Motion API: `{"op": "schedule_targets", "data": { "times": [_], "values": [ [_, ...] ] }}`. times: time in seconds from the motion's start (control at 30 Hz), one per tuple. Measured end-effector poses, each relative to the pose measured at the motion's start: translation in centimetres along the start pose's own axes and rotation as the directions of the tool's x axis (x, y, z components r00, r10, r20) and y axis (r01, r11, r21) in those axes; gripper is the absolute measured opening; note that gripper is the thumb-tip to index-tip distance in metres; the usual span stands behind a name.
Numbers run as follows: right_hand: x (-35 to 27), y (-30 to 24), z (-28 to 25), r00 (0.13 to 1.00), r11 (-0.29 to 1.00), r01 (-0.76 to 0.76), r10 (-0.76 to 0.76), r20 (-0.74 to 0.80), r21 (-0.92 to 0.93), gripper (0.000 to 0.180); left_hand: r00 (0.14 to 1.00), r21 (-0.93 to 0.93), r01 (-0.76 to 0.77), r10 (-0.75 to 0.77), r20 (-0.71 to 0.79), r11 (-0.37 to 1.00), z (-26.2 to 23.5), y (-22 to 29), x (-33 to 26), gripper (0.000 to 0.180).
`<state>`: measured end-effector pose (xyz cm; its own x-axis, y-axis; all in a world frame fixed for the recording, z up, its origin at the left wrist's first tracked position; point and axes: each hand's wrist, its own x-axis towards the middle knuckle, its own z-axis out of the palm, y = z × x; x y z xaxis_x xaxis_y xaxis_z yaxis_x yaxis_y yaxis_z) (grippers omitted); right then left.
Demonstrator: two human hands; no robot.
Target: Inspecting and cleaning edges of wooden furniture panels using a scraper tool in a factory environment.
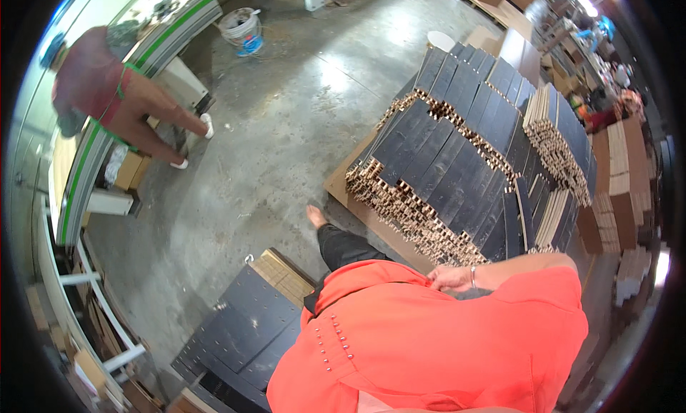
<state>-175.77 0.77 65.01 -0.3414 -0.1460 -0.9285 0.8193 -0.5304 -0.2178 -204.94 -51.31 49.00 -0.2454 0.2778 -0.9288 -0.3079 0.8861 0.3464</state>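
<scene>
My right hand is at my waist, a thin bracelet on its wrist. Its fingers are closed on the hem of my orange shirt, and part of the fabric bunches there. Nothing else shows in that hand. Beyond it stands a large stack of dark-faced boards with pale cut ends, the closest thing to my right arm. My left hand is out of the picture.
A low stack of dark panels with small holes lies at my left. Farther left, another person leans over a long machine with a green stripe. A white bucket sits on the concrete floor. Brown panels stand far right.
</scene>
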Motion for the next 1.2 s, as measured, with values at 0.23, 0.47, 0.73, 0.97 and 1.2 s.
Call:
{"op": "schedule_targets", "data": {
  "times": [0.23, 0.47, 0.73, 0.97, 1.2],
  "values": [
    [7.3, -13.5, 1.9, 0.991, 1.0, -0.01, 0.011, 0.132, -0.014, 0.017, 0.992, 0.169, -0.001, -0.021, 0.128, 0.986, -15.7, 12.7, 6.3, 0.018],
    [11.6, -21.6, 1.3, 0.987, 0.995, -0.042, 0.028, 0.155, 0.087, 0.009, 0.961, 0.282, -0.019, -0.06, 0.27, 0.959, -27.3, 26.7, 12.2, 0.018],
    [16.1, -25.0, 4.5, 0.907, 0.854, 0.058, -0.261, 0.329, 0.516, 0.014, 0.907, 0.414, -0.164, -0.028, 0.419, 0.895, -36.3, 47.4, 23.2, 0.017],
    [27.8, -20.3, 18.3, 0.943, 0.668, 0.193, -0.328, 0.053, 0.719, 0.018, 0.833, 0.482, -0.449, 0.158, 0.53, 0.752, -40.7, 76.5, 34.2, 0.017],
    [17.5, -46.5, 18.6, 0.879, 0.602, 0.469, -0.246, -0.408, 0.646, 0.01, 0.773, 0.525, -0.538, 0.138, 0.62, 0.659, -41.6, 92.8, 38.5, 0.016]
  ]
}}
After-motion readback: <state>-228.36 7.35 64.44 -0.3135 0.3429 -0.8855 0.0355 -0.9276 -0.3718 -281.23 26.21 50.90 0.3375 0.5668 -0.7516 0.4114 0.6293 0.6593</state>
